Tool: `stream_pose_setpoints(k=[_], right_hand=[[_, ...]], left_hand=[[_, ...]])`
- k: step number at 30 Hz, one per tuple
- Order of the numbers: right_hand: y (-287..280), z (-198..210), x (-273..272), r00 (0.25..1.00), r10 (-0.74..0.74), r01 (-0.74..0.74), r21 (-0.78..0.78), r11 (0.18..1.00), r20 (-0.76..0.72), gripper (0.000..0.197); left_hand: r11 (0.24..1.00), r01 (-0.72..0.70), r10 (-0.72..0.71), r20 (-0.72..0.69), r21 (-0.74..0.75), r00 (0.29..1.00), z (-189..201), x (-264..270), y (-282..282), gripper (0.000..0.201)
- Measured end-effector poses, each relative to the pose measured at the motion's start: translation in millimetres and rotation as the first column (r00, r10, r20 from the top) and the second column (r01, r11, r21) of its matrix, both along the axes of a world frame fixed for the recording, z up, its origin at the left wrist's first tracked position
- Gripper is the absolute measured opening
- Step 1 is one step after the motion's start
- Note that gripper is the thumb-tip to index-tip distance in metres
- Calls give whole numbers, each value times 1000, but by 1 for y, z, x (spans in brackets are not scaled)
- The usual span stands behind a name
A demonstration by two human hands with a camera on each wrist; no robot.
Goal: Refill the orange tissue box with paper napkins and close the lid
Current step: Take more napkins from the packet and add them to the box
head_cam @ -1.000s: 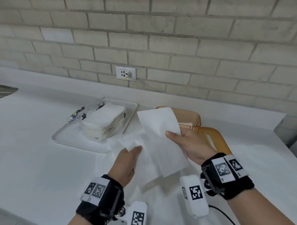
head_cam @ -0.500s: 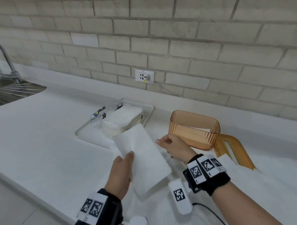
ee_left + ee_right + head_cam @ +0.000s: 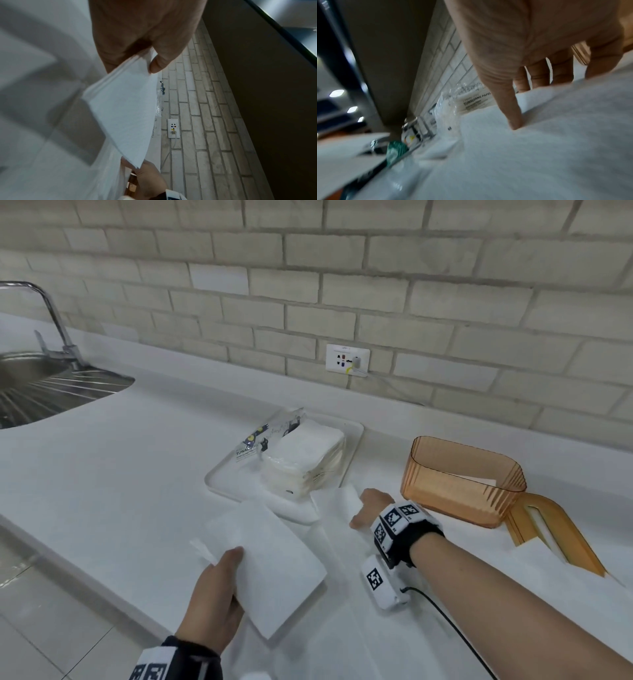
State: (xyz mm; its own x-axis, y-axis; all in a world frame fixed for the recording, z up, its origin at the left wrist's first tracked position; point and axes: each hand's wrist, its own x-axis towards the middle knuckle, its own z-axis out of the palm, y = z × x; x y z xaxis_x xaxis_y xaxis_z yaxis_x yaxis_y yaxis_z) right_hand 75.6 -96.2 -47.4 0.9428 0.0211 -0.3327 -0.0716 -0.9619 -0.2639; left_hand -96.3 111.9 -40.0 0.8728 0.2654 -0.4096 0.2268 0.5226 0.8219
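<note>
The orange tissue box (image 3: 462, 477) stands open on the white counter, with a little white paper inside. Its orange lid (image 3: 555, 535) lies flat to its right. My left hand (image 3: 233, 563) holds a folded stack of white napkins (image 3: 267, 570) above the counter's near edge, thumb on top (image 3: 154, 66). Left of the box, my right hand (image 3: 366, 508) is down on a loose napkin (image 3: 337, 499) on the counter. Its thumb (image 3: 515, 121) presses the top of that napkin (image 3: 556, 135) and its fingers go behind the raised edge.
A white tray (image 3: 219, 484) holds an opened plastic pack of napkins (image 3: 305, 460) behind my hands. A steel sink (image 3: 41, 385) with a tap is at the far left. A wall socket (image 3: 347, 359) sits in the brick wall. A cable trails from my right wrist.
My right hand has let go of the napkin stack and dropped to the loose napkin on the counter. My left hand has carried the stack down and toward me.
</note>
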Motion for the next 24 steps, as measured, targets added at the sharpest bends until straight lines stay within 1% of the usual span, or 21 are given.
stream_pose_setpoints(k=[1, 2, 3, 4, 5, 7, 8, 10, 11, 12, 13, 14, 15, 16, 17, 18, 19, 20, 21, 24], right_hand=[[2, -1, 5, 999, -28, 28, 20, 999, -32, 52], [3, 1, 6, 999, -26, 28, 43, 999, -47, 22], [3, 1, 9, 998, -49, 51, 82, 995, -28, 15], [2, 1, 12, 998, -60, 61, 119, 991, -14, 24], [1, 6, 12, 998, -69, 67, 166, 984, 11, 26], [-5, 27, 6, 990, -107, 77, 277, 958, 96, 13], [-10, 38, 4, 979, -142, 82, 347, 934, 149, 9], [-19, 65, -2, 936, -234, 90, 467, 880, 261, 20], [-21, 79, -9, 915, -278, 79, 543, 836, 293, 22], [-20, 91, -18, 904, -318, 61, 650, 757, 286, 21], [-17, 101, -30, 914, -335, 44, 765, 642, 228, 17], [-12, 107, -42, 933, -328, 38, 866, 499, 148, 14], [-6, 111, -56, 949, -306, 51, 927, 371, 70, 13], [0, 110, -67, 959, -281, 66, 956, 286, 18, 14], [6, 106, -78, 964, -264, 81, 970, 231, -18, 16], [12, 99, -85, 966, -253, 100, 976, 195, -49, 19], [19, 92, -93, 967, -246, 119, 975, 189, -70, 21], [25, 83, -98, 968, -240, 130, 969, 209, -78, 22], [31, 74, -103, 969, -235, 137, 955, 265, -74, 22], [45, 49, -115, 974, -222, 89, 842, 532, 38, 13]], left_hand=[[1000, 13, -13, 1, 0, 1000, 0, -1, 4, 26], [1000, 25, -25, 1, 3, 1000, 0, 0, 7, 28], [999, 41, -41, 1, 10, 999, 0, 0, 11, 29], [998, 57, -57, -3, 16, 998, 0, 0, 15, 30], [997, 69, -69, -5, 17, 998, -1, 1, 19, 30], [997, 82, -82, -12, 17, 997, -3, 4, 26, 29], [996, 91, -91, -14, 17, 996, -3, 5, 28, 28], [993, 114, -114, -16, 30, 993, -5, 10, 30, 27], [991, 129, -129, -15, 39, 992, -6, 13, 29, 27], [989, 142, -142, -16, 47, 990, -8, 17, 26, 28], [986, 157, -157, -14, 55, 988, -8, 21, 23, 28], [983, 173, -173, -13, 64, 985, -7, 24, 18, 28], [979, 190, -190, -11, 70, 982, -6, 27, 13, 28], [976, 207, -207, -9, 74, 978, -5, 30, 8, 27], [973, 220, -220, -4, 71, 975, -5, 32, 4, 27], [970, 234, -235, 1, 67, 972, -3, 33, -1, 26], [967, 248, -249, 8, 60, 969, -1, 34, -4, 26], [964, 263, -264, 18, 50, 964, 0, 34, -6, 27], [960, 279, -280, 31, 34, 960, 2, 34, -8, 27], [953, 296, -292, 65, -60, 954, 8, 32, -10, 31]])
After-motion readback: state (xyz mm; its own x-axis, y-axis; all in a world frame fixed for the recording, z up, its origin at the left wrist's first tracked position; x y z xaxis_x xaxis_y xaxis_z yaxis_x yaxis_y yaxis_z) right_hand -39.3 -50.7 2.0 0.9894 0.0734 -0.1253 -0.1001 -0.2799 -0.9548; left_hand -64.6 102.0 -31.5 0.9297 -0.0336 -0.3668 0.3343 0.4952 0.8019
